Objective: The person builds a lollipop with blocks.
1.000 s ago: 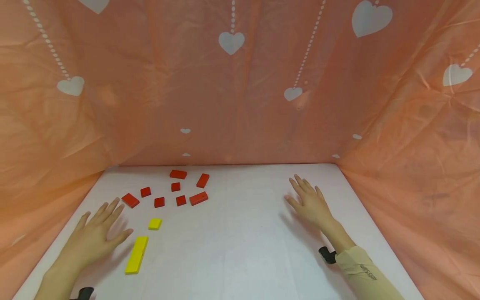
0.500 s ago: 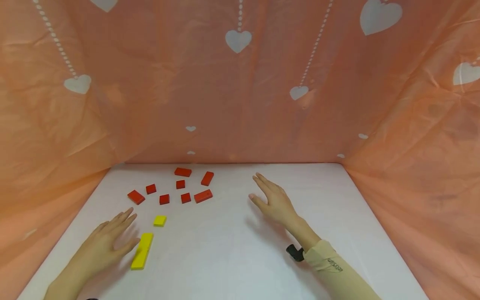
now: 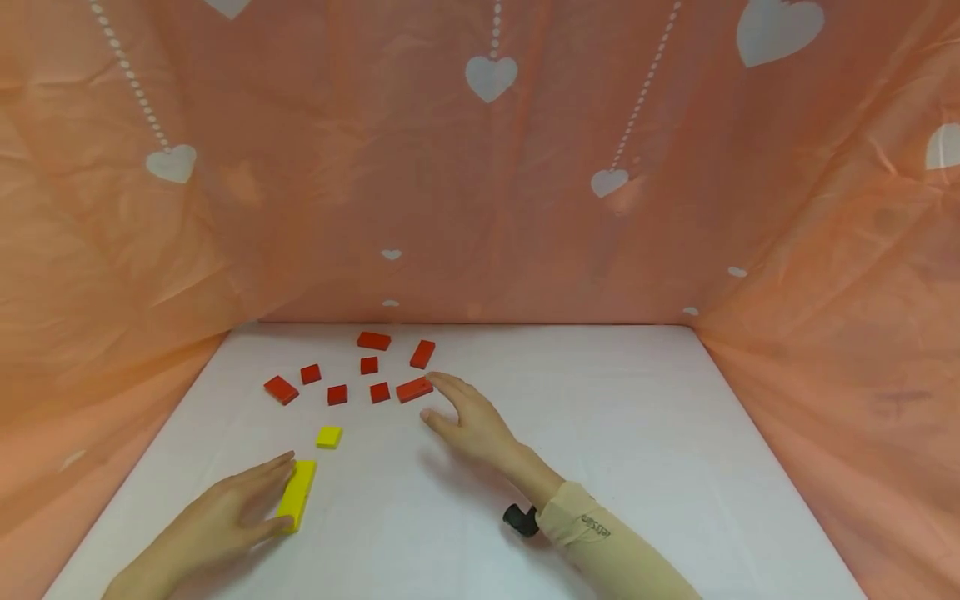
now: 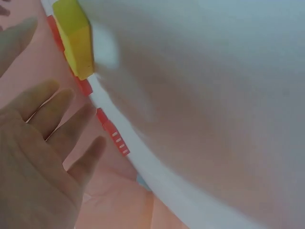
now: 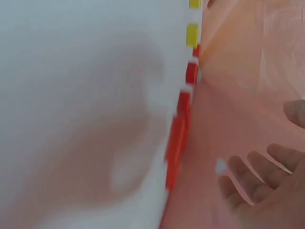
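Note:
At the front left of the head view, my left hand (image 3: 225,512) is over the left side of a long yellow block (image 3: 297,497), fingertips by its far end and thumb by its near end. The left wrist view shows these fingers extended, with the yellow block (image 4: 75,40) beyond them and not gripped. My right hand (image 3: 476,425) reaches in from the right with fingers extended. Its fingertips overlap the right end of a red rectangular block (image 3: 414,389) in the head view; contact cannot be told. In the right wrist view a gap separates the hand (image 5: 267,191) from the red blocks (image 5: 175,138).
A small yellow square block (image 3: 329,437) lies beyond the long one. Several red blocks, such as a tilted one (image 3: 281,390) and a far one (image 3: 373,341), are scattered at the back left of the white table (image 3: 600,400). An orange curtain (image 3: 480,208) surrounds it.
My right hand has moved left from the table's right side to the red blocks. My left hand has shifted right and forward onto the long yellow block. The view has drifted slightly.

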